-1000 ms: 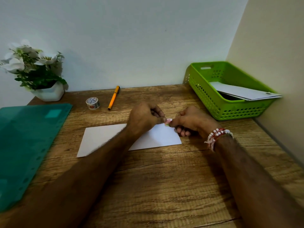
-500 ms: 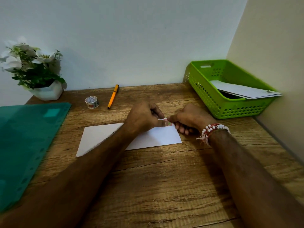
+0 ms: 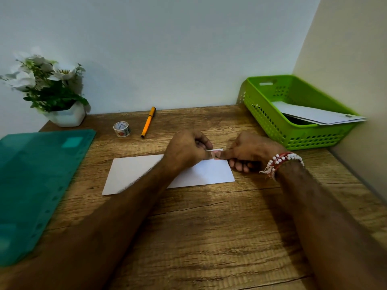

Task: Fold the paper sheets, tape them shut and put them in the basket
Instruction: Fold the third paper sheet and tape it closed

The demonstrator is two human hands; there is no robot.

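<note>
Tape strip lowered to the folded sheet's far edge

On the counter (image 3: 209,227) the tape roll (image 3: 121,129) lies well left of the work. The left hand (image 3: 188,149) and right hand (image 3: 251,151), close together, each pinch an end of the tape strip (image 3: 216,153). Over the last second it has been pulled flatter and brought down to the folded sheet (image 3: 129,172) beneath them. Sealing looks imminent. The basket (image 3: 268,122) at the right, which already holds white sheets, comes next.
</note>
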